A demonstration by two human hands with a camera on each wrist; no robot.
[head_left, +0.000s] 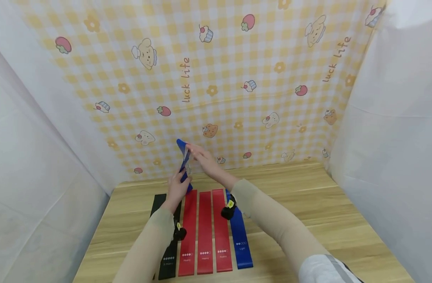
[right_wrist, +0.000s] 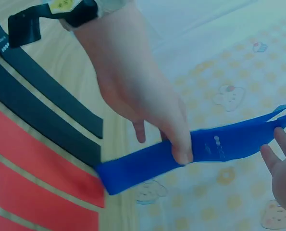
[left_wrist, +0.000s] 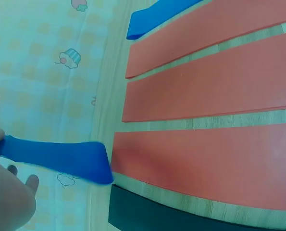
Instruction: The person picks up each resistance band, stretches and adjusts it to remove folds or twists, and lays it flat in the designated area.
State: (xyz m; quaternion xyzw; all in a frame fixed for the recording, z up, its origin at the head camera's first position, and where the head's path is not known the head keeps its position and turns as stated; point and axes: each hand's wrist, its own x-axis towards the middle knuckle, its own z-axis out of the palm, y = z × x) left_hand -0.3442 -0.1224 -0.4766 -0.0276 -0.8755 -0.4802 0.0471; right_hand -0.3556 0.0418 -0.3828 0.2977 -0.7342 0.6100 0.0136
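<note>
A blue resistance band (head_left: 182,144) is held up by both hands over the table's far edge. My left hand (head_left: 178,188) pinches it partway along, the thumb laid across its face in the right wrist view. The band's lower end (left_wrist: 92,161) hangs free, close to the near red band. My right hand (head_left: 203,159) holds the upper end, where a narrow gap shows between the loop's two layers. White dots are printed on the held band (right_wrist: 217,140).
Several flat bands lie side by side on the wooden table (head_left: 293,204): black bands (head_left: 168,261) at left, red bands (head_left: 204,232) in the middle, a blue band (head_left: 241,239) at right. A yellow checked cloth (head_left: 230,110) hangs behind, with white sheets (head_left: 385,129) at both sides.
</note>
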